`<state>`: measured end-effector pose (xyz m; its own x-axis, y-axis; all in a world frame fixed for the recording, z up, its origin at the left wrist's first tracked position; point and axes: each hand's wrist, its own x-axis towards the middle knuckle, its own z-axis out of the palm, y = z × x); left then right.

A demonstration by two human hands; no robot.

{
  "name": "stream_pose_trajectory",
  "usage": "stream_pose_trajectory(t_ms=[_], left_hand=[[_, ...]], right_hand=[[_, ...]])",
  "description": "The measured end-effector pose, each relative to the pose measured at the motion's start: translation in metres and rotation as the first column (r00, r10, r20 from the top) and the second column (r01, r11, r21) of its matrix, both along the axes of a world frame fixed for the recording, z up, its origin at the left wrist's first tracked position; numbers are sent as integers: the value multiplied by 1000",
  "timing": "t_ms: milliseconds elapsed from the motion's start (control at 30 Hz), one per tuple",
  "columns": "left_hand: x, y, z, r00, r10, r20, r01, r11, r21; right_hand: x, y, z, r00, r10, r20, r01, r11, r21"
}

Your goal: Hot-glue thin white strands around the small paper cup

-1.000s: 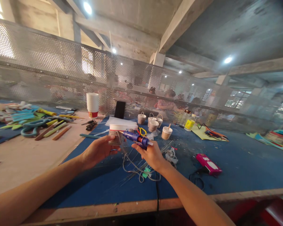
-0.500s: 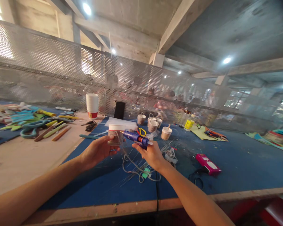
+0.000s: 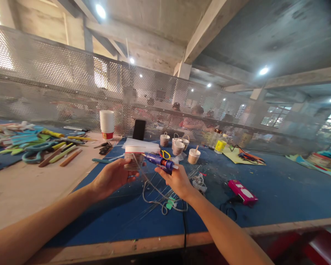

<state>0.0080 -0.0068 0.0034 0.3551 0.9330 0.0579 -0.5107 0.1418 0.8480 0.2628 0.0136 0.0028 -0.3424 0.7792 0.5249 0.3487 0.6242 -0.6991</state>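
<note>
The left hand (image 3: 110, 179) held a white-rimmed cup (image 3: 132, 162), fingers curled around its side. Right of the cup, the right hand (image 3: 179, 183) gripped a blue glue gun (image 3: 158, 161), fingers closed, nozzle (image 3: 143, 155) toward the cup. Grey cord (image 3: 155, 202) trailed below the cup.

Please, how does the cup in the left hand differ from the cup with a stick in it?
The held cup is in the left hand; the stick cup stands on the blue table. A loose cord trails from the held cup; a stick rises from the stick cup. A red line shows near the held cup's rim, but none on the stick cup. Both have pale rims above brownish sides.
</note>
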Motion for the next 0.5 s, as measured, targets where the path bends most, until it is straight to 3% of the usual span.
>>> stream_pose_trajectory(t_ms=[167,300,400,500], left_hand=[[-2,1,1,999,-31,40,30,999,9],[-2,0,3,999,-17,42,17,1000,8],[-2,0,3,1000,-6,25,6,1000,14],[-1,1,2,1000,14,-6,-14,1000,17]], right_hand=[[-1,-4,9,994,63,-93,-75,988,-132],[-1,0,19,916,111,-387,-239,924,-300],[1,10,20,821,53,-569,-328,860,-392],[5,23,12,833,-64,-550,-253,840,-480]])
